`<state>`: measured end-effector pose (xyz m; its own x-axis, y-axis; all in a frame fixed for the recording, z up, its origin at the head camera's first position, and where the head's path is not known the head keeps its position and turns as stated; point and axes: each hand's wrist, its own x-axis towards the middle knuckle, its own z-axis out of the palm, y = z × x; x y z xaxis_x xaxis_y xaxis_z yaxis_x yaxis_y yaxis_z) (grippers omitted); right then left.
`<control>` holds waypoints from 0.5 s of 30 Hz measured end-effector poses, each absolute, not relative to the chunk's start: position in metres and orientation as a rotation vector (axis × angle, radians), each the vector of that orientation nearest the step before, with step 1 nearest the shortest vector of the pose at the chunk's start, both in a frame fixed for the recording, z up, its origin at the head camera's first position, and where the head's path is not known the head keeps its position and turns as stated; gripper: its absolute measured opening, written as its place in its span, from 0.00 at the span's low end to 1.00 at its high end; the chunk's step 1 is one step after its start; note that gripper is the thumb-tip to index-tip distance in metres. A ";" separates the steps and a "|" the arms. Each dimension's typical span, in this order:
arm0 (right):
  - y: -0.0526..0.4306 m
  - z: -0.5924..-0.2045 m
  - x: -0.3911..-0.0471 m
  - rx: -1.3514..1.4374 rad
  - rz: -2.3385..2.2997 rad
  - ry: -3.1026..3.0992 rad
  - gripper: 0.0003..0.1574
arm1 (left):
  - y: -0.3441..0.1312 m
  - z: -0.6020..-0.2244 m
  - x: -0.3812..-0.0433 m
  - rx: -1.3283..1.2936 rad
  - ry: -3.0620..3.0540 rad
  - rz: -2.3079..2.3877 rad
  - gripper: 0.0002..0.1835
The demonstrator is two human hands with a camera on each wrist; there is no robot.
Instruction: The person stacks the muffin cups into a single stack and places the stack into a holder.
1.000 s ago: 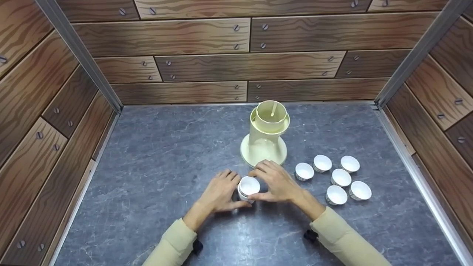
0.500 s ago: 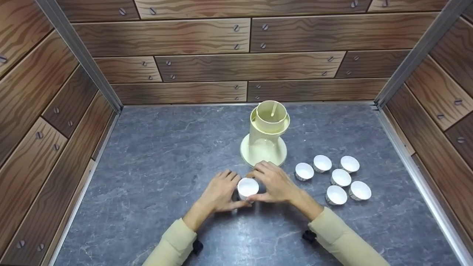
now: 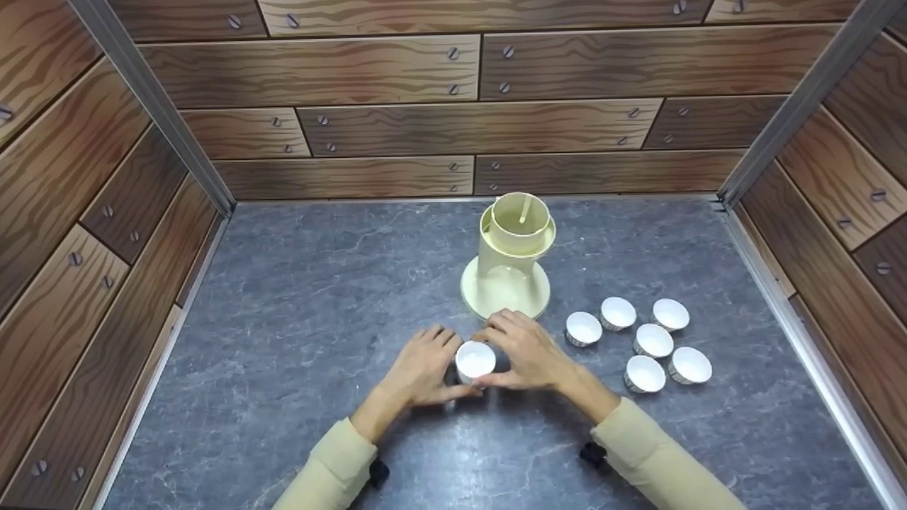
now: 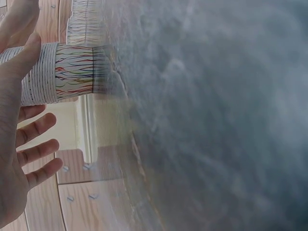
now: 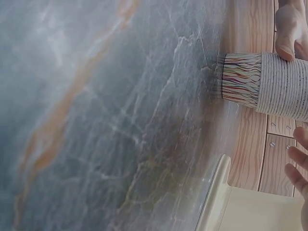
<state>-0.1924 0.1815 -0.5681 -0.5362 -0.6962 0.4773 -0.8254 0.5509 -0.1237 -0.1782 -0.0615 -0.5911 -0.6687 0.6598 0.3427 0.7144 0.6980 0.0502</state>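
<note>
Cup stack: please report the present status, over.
Left grip and right grip around the cup stack. Stack upright on table. Pale stand beyond, six loose cups to the right; nothing seems in the way.

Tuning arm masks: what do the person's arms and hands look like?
The left hand and right hand are ungloved. The left sleeve and right sleeve are long, pale beige, without visible print. A small black object shows beside each sleeve, too dark to identify.
</note>
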 end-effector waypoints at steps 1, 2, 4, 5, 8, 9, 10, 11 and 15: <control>0.182 -0.568 -0.192 1.243 0.480 -2.415 0.44 | -0.061 -0.591 -0.178 -1.086 -2.609 -0.258 0.42; 0.182 -0.568 -0.192 1.243 0.483 -2.413 0.44 | -0.061 -0.591 -0.178 -1.087 -2.609 -0.256 0.42; 0.182 -0.569 -0.192 1.242 0.483 -2.409 0.44 | -0.061 -0.590 -0.178 -1.088 -2.604 -0.250 0.42; 0.182 -0.569 -0.192 1.243 0.483 -2.405 0.44 | -0.061 -0.590 -0.178 -1.087 -2.602 -0.251 0.42; 0.182 -0.569 -0.192 1.246 0.477 -2.399 0.44 | -0.062 -0.591 -0.178 -1.088 -2.593 -0.256 0.42; 0.182 -0.569 -0.191 1.246 0.475 -2.400 0.44 | -0.062 -0.591 -0.178 -1.088 -2.590 -0.258 0.41; 0.182 -0.569 -0.191 1.246 0.474 -2.402 0.44 | -0.062 -0.591 -0.178 -1.087 -2.588 -0.261 0.41; 0.182 -0.569 -0.191 1.245 0.472 -2.404 0.45 | -0.062 -0.591 -0.178 -1.085 -2.589 -0.263 0.41; 0.182 -0.569 -0.190 1.239 0.471 -2.417 0.45 | -0.062 -0.590 -0.177 -1.087 -2.592 -0.270 0.41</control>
